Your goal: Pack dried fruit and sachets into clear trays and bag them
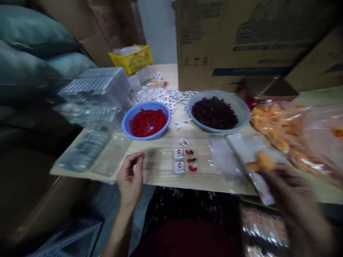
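Hand on the right (291,187): grasping an orange piece (265,161) between the fingertips, above the near right of the desk (202,178); blurred, finger placement not fully legible. Close by, a long white plastic packet (236,143), lying aslant and reaching past the near edge, with translucent plastic sheets (221,157) just to the left. Left hand (130,182): fingers curled, thumb close to the index finger, at the near edge of the desk; anything pinched there, cannot tell.

Between the two hands, a clear plastic tray (166,162), flat near the middle of the desk. In the tray, two white sachets (179,166) with red print, one farther than the other; to the right of these, three small groups of red bits (192,169), with dark bits (193,159) alongside in the far and middle groups. Just beyond the tray, a loose sachet (184,142).

Farther out, a blue bowl (124,125) with a red heap (147,121), left of centre; a pale bowl (244,114) with a dark heap (214,112), right of centre. At right, a plastic bag (270,119) of orange pieces. Beyond the bowls, many scattered sachets (171,95). Far left, stacked clear containers (99,82) and a yellow basket (134,61); far right, a large cardboard box (227,43).
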`<state>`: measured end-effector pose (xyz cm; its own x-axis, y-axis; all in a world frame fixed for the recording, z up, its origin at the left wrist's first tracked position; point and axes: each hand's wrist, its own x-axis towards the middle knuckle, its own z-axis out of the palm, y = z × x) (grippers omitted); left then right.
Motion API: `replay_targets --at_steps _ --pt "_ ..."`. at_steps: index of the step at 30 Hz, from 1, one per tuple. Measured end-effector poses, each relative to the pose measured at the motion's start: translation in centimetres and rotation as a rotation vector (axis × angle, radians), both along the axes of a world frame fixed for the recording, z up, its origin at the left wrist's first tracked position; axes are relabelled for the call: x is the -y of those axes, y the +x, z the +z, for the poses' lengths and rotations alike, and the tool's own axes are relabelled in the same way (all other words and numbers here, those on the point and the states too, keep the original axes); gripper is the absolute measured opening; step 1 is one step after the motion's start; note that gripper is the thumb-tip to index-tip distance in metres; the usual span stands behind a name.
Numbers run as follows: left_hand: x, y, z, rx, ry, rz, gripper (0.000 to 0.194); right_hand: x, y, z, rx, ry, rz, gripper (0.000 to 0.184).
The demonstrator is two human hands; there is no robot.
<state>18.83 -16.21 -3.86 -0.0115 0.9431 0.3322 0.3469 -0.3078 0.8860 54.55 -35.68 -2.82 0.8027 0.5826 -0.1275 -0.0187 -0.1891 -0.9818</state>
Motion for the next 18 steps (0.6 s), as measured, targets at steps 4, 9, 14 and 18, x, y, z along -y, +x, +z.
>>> replay_targets --at_steps 4,9,14,18 --pt "0.6 1.0 0.3 -0.030 -0.119 -0.174 0.021 -9.3 -12.8 -2.4 -0.271 0.117 0.470 0.032" --pt "0.3 1.6 -1.2 0.031 -0.334 -0.388 0.039 -15.9 -18.2 -4.3 -0.395 0.242 0.604 0.036" --pt "-1.1 2.5 -2.4 0.116 -0.402 -0.450 0.038 -17.1 -19.2 -6.1 -0.493 0.229 0.528 0.038" --pt "-1.8 1.5 -1.5 -0.066 -0.345 -0.471 0.038 -17.0 -18.4 -6.2 -0.414 0.205 0.589 0.033"
